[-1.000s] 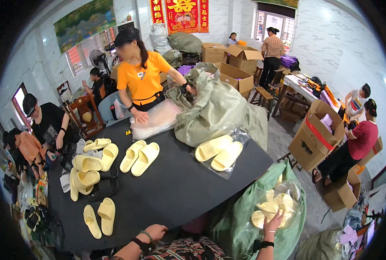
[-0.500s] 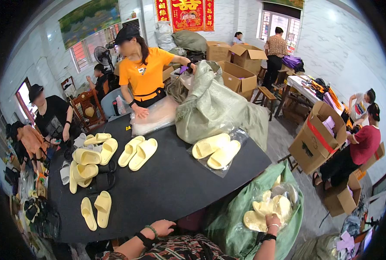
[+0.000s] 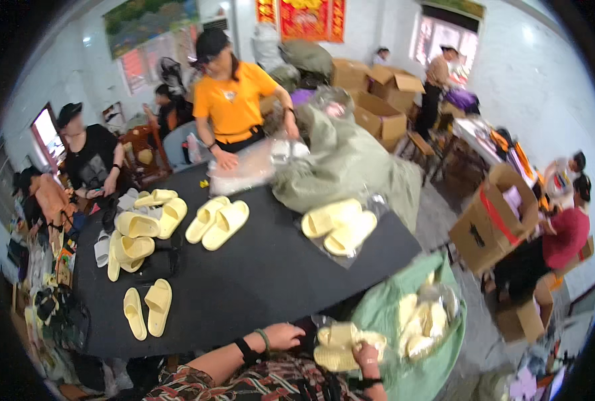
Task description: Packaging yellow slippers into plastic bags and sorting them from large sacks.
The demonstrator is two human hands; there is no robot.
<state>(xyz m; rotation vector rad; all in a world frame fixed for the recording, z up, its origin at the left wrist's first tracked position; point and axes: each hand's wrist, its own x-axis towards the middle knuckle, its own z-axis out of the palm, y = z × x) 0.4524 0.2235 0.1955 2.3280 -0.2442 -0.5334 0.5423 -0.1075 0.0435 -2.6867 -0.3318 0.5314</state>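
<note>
My right hand [image 3: 367, 355] is closed on a pair of pale yellow slippers [image 3: 336, 359] in a clear plastic bag, held over the table's near edge. Just left of them, at the same edge, is my left hand [image 3: 282, 337], empty, with its fingers stretched toward the bagged pair. A green sack [image 3: 444, 364] to my right holds more bagged yellow slippers [image 3: 419, 321]. On the black table [image 3: 244, 287], another yellow pair [image 3: 341, 226] lies on a clear bag at the far right.
Unbagged yellow slippers [image 3: 217, 224] and a pile of yellow, grey and black ones [image 3: 137, 227] occupy the table's left half. Across it, a person in orange [image 3: 234, 100] handles clear bags [image 3: 244, 170] beside a large grey-green sack [image 3: 351, 160]. Cardboard boxes [image 3: 491, 220] stand to the right.
My right hand has lifted a bagged slipper pair out of the green sack and moved it left to the table edge. The person opposite has brought a grey-white item onto the clear bags.
</note>
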